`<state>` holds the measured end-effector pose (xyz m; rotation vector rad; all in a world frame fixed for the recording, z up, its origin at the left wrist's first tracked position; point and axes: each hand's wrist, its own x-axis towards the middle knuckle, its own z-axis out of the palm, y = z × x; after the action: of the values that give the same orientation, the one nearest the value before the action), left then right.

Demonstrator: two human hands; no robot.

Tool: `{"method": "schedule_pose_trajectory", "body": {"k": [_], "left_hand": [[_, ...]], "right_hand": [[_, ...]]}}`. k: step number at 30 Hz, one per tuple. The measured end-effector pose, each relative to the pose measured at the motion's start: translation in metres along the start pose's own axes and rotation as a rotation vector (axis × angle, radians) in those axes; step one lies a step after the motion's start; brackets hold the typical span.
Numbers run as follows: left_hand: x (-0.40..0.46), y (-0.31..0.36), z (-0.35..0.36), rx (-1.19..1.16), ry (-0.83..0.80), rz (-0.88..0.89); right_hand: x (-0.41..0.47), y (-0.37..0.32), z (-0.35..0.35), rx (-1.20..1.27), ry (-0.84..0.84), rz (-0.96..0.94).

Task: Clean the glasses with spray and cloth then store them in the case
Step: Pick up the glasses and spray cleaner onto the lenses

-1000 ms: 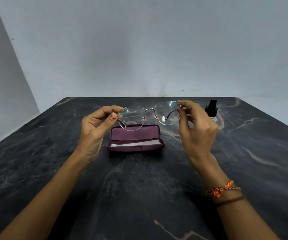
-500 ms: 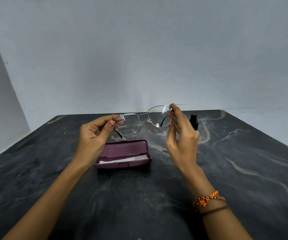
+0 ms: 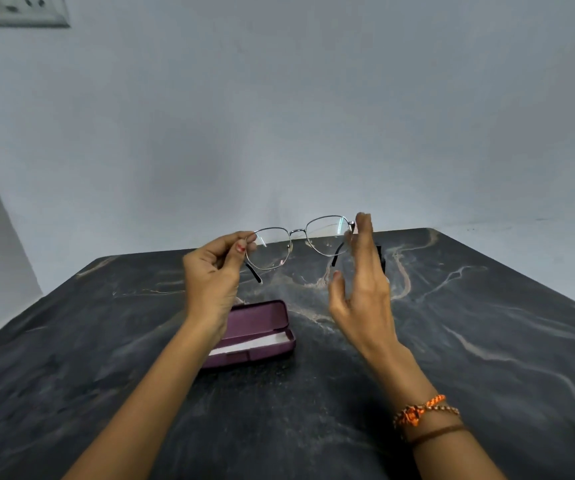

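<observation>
Thin metal-framed glasses [image 3: 300, 241] are held up above the dark marble table [image 3: 469, 341], lenses facing me, both temples unfolded. My left hand [image 3: 215, 271] pinches the left end of the frame between thumb and forefinger. My right hand [image 3: 362, 285] stands beside the right end with its fingers spread, fingertips at the hinge, not gripping. An open purple case [image 3: 262, 329] lies below the left hand, a white cloth [image 3: 251, 342] lying along its front half. The black spray bottle [image 3: 381, 258] is mostly hidden behind my right hand.
A pale wall rises behind the table's far edge. A white wall socket [image 3: 24, 10] sits at the top left. The table's left edge drops off near the wall corner.
The glasses have risen higher above the table. My right hand has let go of the right end of the frame and its fingers have spread apart. The camera has tilted upward.
</observation>
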<state>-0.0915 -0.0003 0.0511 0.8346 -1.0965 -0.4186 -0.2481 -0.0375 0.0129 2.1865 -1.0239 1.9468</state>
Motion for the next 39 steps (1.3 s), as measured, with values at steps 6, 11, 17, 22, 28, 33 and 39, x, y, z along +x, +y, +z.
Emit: {"method": "schedule_pose_trajectory", "body": {"k": [6,11,17,22,28,33,39], "left_hand": [[0.011,-0.015,0.008,-0.034,0.158,-0.060],[0.015,-0.033,0.018,0.033,0.219,-0.049],[0.022,-0.043,0.034,0.058,0.205,-0.065],[0.013,-0.053,0.043,0.085,0.182,-0.059],[0.009,-0.061,0.041,0.185,0.166,0.031],[0.003,-0.062,0.044,0.290,0.150,0.114],[-0.003,-0.061,0.048,0.333,0.118,0.165]], "right_hand": [[0.001,0.010,-0.003,-0.340,0.223,-0.049],[-0.004,0.023,-0.005,-0.336,0.058,0.167],[-0.013,0.039,0.000,-0.166,0.033,0.259],[-0.017,0.044,0.000,-0.101,0.031,0.281],[-0.013,0.035,0.004,-0.214,-0.017,0.196],[-0.011,0.023,0.008,-0.260,-0.023,0.082],[-0.013,0.019,0.011,-0.270,-0.062,0.064]]}}
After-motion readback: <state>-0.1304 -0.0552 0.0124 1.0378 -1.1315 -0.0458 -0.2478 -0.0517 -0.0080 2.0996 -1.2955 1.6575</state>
